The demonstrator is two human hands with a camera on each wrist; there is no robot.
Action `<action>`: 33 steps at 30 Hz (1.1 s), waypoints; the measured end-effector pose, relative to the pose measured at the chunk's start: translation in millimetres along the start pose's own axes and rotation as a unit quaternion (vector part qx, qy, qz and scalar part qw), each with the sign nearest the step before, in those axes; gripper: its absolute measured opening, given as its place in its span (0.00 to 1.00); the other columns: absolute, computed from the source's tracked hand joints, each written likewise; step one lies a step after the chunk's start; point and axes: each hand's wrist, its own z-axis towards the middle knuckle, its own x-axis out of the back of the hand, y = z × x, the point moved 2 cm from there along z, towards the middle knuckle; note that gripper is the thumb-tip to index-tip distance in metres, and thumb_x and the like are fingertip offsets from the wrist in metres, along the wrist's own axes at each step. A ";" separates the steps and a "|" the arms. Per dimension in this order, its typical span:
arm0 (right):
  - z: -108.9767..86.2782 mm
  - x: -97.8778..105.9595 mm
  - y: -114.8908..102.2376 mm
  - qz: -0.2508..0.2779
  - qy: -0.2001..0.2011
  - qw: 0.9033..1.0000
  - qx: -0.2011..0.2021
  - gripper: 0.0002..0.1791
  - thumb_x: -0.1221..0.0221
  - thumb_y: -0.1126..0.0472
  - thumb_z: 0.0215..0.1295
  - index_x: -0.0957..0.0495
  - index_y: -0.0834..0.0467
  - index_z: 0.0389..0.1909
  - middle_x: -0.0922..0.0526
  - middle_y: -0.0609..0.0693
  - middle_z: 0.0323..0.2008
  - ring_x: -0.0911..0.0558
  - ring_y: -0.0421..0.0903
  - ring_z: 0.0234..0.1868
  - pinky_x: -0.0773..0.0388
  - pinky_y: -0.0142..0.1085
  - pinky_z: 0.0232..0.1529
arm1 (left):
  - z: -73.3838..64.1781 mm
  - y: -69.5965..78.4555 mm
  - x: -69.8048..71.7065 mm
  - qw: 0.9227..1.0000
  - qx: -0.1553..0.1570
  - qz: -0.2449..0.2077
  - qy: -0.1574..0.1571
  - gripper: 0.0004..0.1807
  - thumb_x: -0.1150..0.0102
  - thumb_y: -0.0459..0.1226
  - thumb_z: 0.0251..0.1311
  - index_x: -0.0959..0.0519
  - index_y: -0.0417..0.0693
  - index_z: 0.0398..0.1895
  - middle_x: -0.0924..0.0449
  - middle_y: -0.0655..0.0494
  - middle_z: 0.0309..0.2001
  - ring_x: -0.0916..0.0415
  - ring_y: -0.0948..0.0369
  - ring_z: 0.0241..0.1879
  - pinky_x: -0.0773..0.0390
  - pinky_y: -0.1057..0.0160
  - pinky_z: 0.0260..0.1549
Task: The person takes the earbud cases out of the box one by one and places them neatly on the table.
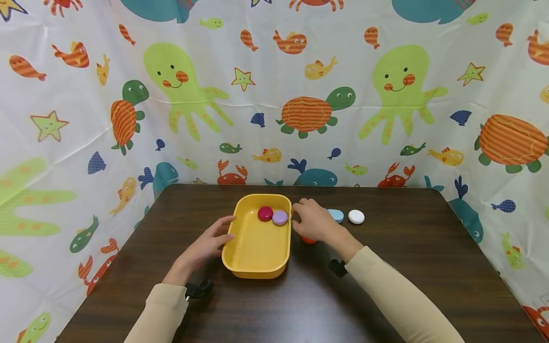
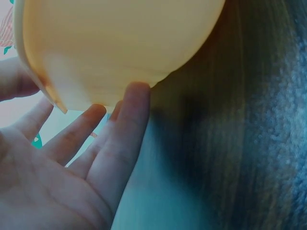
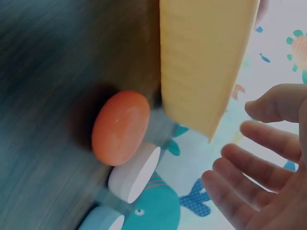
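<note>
A yellow tray stands on the table with a crimson round piece and a lilac round piece inside. My left hand is at the tray's left side; in the left wrist view its fingertips reach the outer wall. Empty and loosely bent, my right hand hovers just beyond the tray's right rim. Below it sits a glossy orange oval piece, mostly covered by the hand in the head view. Beside that stands a pale pinkish piece, hidden from the head view.
To the right of my right hand lie a light blue oval piece and a white round piece. The dark wooden table ends at a curtain printed with sea animals, which hangs behind it and along both sides.
</note>
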 end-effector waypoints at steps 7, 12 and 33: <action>2.4 0.7 -8.9 0.003 0.028 1.000 0.000 0.16 0.37 0.57 0.67 0.17 0.59 0.51 0.21 0.53 0.44 0.26 0.49 0.44 0.17 0.43 0.47 | -1.9 0.3 -0.5 1.000 0.002 0.006 0.004 0.34 0.47 0.43 0.75 0.47 0.57 0.80 0.48 0.39 0.77 0.35 0.39 0.68 0.24 0.39 0.58; 6.0 2.0 -15.7 0.004 0.039 0.999 0.000 0.15 0.38 0.55 0.68 0.17 0.59 0.51 0.21 0.52 0.46 0.26 0.49 0.45 0.17 0.42 0.48 | -2.8 0.6 -0.2 1.000 0.007 0.006 0.006 0.34 0.47 0.43 0.74 0.47 0.58 0.80 0.48 0.39 0.77 0.35 0.39 0.68 0.24 0.40 0.58; 28.7 0.6 -38.1 0.011 0.046 0.998 0.032 0.17 0.37 0.55 0.65 0.17 0.58 0.52 0.20 0.52 0.47 0.26 0.48 0.48 0.18 0.40 0.50 | -1.2 -0.4 -0.3 1.000 0.006 0.004 0.008 0.32 0.48 0.41 0.75 0.45 0.56 0.79 0.46 0.37 0.75 0.34 0.38 0.67 0.23 0.39 0.56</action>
